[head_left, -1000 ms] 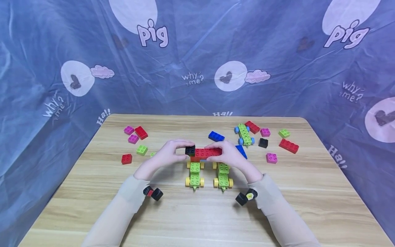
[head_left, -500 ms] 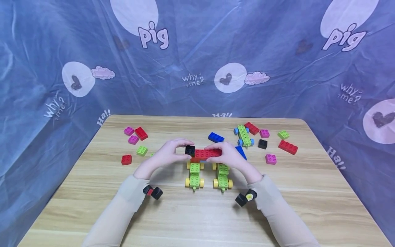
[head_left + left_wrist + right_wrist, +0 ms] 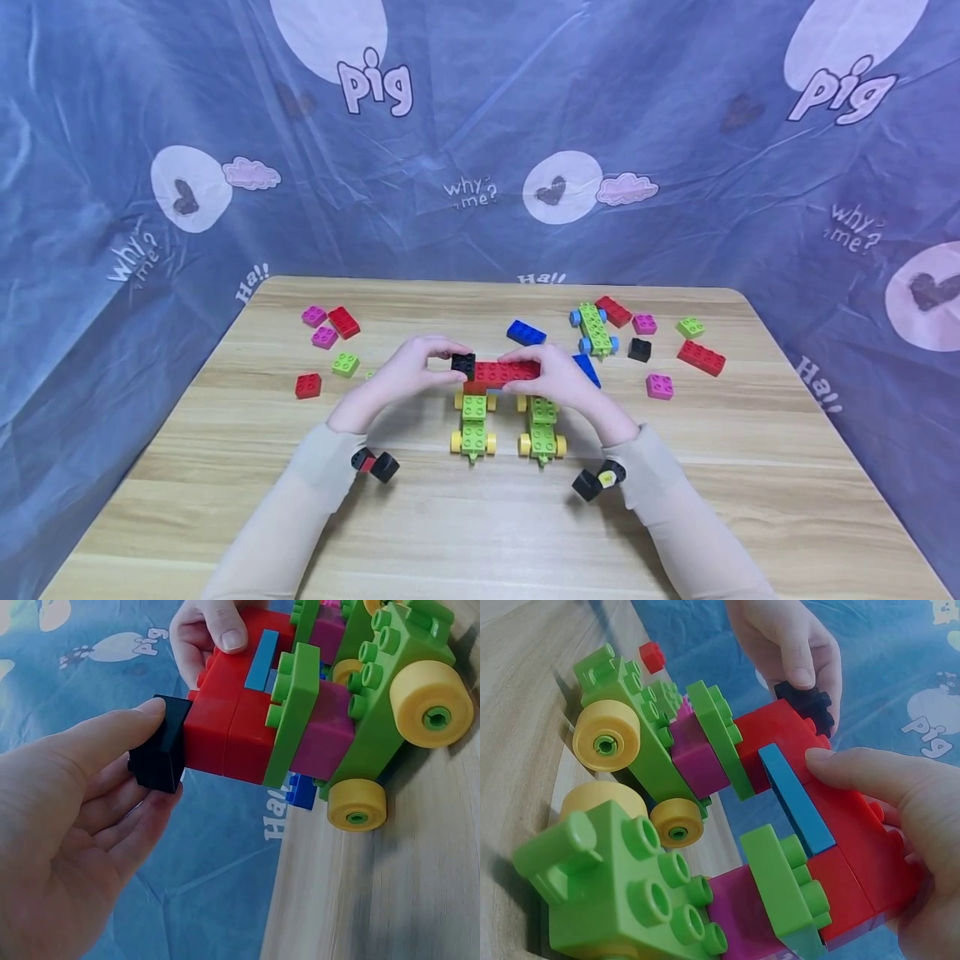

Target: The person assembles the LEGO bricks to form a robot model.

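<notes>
My left hand (image 3: 408, 371) pinches a black brick (image 3: 163, 746) between thumb and fingers, at the left end of a long red brick (image 3: 491, 375). My right hand (image 3: 553, 375) grips the other end of that red brick, thumb on its near side in the right wrist view. Beneath it are more red bricks (image 3: 251, 739) and a thin blue piece (image 3: 799, 799). Green plates (image 3: 296, 712) and purple bricks (image 3: 701, 757) link this bridge down to two green wheeled bases, the left base (image 3: 473, 437) and the right base (image 3: 542, 440), both with yellow wheels.
Behind the hands lie a blue brick (image 3: 526, 332) and another blue piece (image 3: 587, 370). A green car with blue wheels (image 3: 594, 327) stands back right, among red, pink, black and green bricks. More loose bricks, including a red brick (image 3: 308, 386), lie at left.
</notes>
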The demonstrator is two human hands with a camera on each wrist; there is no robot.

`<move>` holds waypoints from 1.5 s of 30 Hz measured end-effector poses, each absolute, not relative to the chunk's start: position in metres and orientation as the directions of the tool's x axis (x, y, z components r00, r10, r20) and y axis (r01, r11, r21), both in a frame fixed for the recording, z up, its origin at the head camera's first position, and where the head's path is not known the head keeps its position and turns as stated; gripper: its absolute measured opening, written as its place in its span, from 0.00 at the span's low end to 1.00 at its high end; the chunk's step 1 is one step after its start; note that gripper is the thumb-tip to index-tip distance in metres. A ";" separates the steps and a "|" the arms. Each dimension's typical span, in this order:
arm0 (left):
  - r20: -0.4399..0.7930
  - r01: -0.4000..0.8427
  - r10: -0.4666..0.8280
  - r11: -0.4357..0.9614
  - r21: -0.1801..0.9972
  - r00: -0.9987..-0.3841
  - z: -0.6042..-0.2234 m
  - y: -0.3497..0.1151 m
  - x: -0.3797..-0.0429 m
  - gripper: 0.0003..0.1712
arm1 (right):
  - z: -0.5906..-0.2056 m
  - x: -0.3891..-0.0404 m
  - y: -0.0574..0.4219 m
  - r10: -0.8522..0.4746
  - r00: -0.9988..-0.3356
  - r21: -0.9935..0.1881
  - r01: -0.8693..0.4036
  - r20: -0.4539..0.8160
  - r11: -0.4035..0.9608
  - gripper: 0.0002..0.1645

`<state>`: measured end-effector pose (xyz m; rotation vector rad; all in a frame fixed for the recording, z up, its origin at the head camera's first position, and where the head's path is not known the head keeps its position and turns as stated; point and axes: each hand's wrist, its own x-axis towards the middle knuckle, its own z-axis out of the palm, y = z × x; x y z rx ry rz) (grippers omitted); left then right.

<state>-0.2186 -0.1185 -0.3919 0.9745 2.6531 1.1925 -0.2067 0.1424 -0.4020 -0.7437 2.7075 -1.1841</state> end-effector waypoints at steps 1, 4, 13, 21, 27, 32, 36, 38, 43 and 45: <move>0.182 0.518 0.577 0.495 0.697 -0.796 -0.392 -0.118 -0.219 0.23 | -0.402 -0.207 0.143 -0.469 -0.877 -0.712 -0.396 0.106 0.580 0.26; 0.181 0.512 0.573 0.491 0.705 -0.799 -0.393 -0.118 -0.220 0.23 | -0.402 -0.207 0.143 -0.470 -0.876 -0.711 -0.397 0.105 0.581 0.26; 0.191 0.533 0.588 0.488 0.691 -0.786 -0.393 -0.119 -0.220 0.24 | -0.403 -0.207 0.144 -0.484 -0.867 -0.696 -0.422 0.121 0.581 0.27; 0.234 0.574 0.608 0.453 0.682 -0.758 -0.391 -0.118 -0.220 0.27 | -0.401 -0.207 0.147 -0.485 -0.866 -0.725 -0.409 0.118 0.554 0.31; 0.272 0.597 0.609 0.428 0.679 -0.745 -0.389 -0.116 -0.221 0.26 | -0.399 -0.206 0.149 -0.463 -0.871 -0.763 -0.409 0.163 0.501 0.28; 0.296 0.613 0.606 0.420 0.669 -0.738 -0.385 -0.112 -0.221 0.25 | -0.399 -0.205 0.154 -0.413 -0.884 -0.767 -0.418 0.220 0.487 0.25; 0.319 0.639 0.617 0.406 0.653 -0.719 -0.381 -0.107 -0.220 0.24 | -0.400 -0.205 0.161 -0.371 -0.878 -0.765 -0.456 0.302 0.456 0.22; 0.329 0.651 0.624 0.401 0.644 -0.709 -0.379 -0.104 -0.219 0.24 | -0.400 -0.204 0.165 -0.342 -0.877 -0.763 -0.468 0.337 0.446 0.21; 0.338 0.675 0.644 0.391 0.626 -0.686 -0.380 -0.092 -0.219 0.23 | -0.402 -0.203 0.182 -0.256 -0.892 -0.773 -0.451 0.373 0.445 0.20; 0.333 0.682 0.657 0.390 0.619 -0.677 -0.379 -0.087 -0.220 0.23 | -0.403 -0.202 0.191 -0.221 -0.895 -0.768 -0.445 0.387 0.460 0.19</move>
